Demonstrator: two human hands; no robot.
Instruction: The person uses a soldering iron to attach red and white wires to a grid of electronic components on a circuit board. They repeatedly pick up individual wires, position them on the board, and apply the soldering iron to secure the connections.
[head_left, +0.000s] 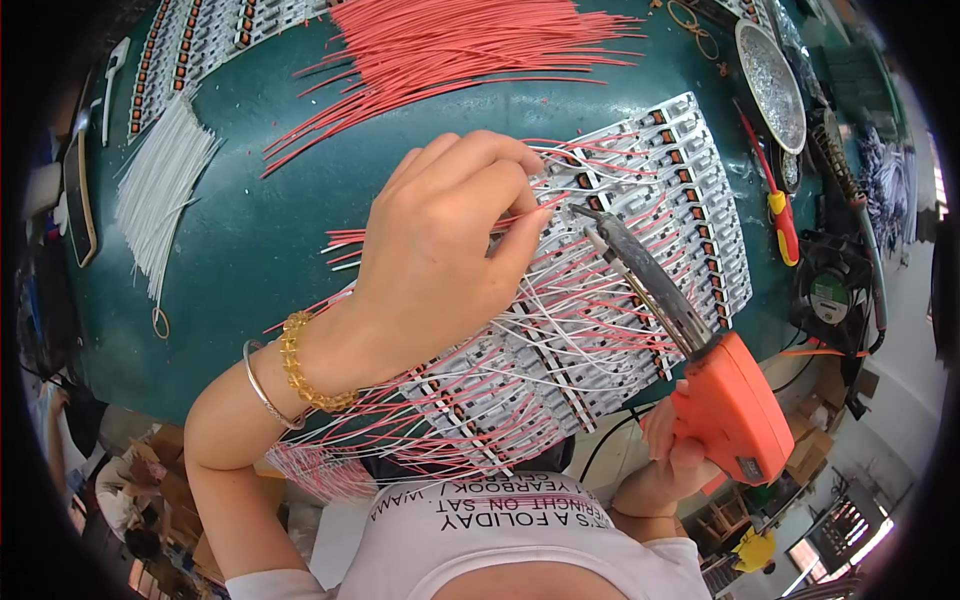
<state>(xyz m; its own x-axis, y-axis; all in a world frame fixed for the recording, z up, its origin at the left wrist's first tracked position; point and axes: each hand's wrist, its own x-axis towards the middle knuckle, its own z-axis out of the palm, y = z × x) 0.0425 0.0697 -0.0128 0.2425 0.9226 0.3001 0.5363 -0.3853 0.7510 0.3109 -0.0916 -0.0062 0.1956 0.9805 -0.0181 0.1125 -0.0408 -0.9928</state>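
Note:
My left hand (440, 240) is closed in a pinch on a thin red wire (556, 201), and more red wire ends stick out on the other side of the hand. Beneath it lies a panel of small circuit boards (690, 150), slanted across the table edge, with many red and white wires trailing from it toward me. My right hand (672, 455) grips an orange-red soldering gun (740, 410) by its handle. The gun's dark tip points up and left, close to the pinched wire's end; whether they touch I cannot tell.
A heap of red wires (460, 40) covers the far middle of the green table (270, 220). White wires (165, 190) lie at left, below more board panels (190, 50). On the right are a metal dish (772, 90), a screwdriver (783, 225), a soldering iron (866, 220) and a black fan (828, 295).

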